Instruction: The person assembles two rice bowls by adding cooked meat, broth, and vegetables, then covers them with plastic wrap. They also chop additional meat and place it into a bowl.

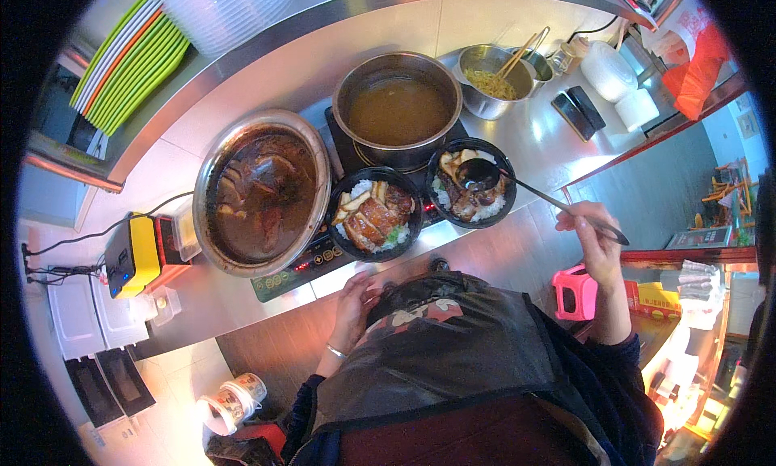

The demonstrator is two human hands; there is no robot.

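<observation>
Right hand [596, 244]: grasping the ladle [478, 175] by its long handle, fingers wrapped near the far end. Ladle's dark cup sits over the right-hand black bowl [510, 202], which holds white rice, sliced meat and pale pieces; whether the cup touches the food cannot be told.

Left hand [352, 311]: released, fingers loosely bent, beside the dark apron [453, 361] and just below the left-hand black bowl [418, 222]. Contact with the surface [558, 151] cannot be told. Left-hand bowl contains rice, glossy browned meat, pale slices and a bit of green; it stands just beside the other bowl.

Around the bowls: a deep steel pot [400, 157] of brown liquid behind them; a wide steel basin [252, 265] to the left, with dark broth and partly sunken pieces; a smaller steel bowl [485, 106] of noodles at back right, chopsticks [517, 55] leaning in it. Stacked green plates [137, 70], plus white and orange ones, upper left.
</observation>
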